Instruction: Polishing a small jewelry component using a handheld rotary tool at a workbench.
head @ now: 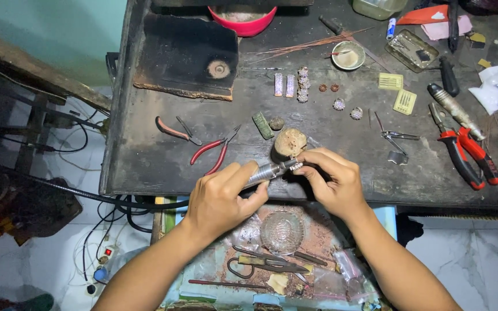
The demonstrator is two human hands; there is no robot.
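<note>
The left hand (pixel 220 198) is clenched around a metal rotary handpiece (pixel 269 171), gripped like a thick pen with its tip pointing right. The right hand (pixel 332 181) pinches a small pale workpiece (pixel 297 166) between thumb and fingertips, held right at the tool's tip; the piece is too small to tell exactly what it is. Both meet at the front edge of the dark workbench (pixel 145 155), just before a worn wooden peg (pixel 289 143) that rises from the bench.

To do this well, I judge the piece should be braced against the peg and both wrists steadied on the bench edge, so the tip touches lightly and does not skip. Short, gentle passes suit so small a piece, with the fingertips kept clear of the spinning end.

Red-handled pliers (pixel 214 151) lie to the left of the hands, and larger red pliers (pixel 465 161) lie well to the right. Small beaded ornaments (pixel 302 84) sit farther back. Below the bench, an open drawer (pixel 272 253) holds a glass dish (pixel 282 231) and more tools.
</note>
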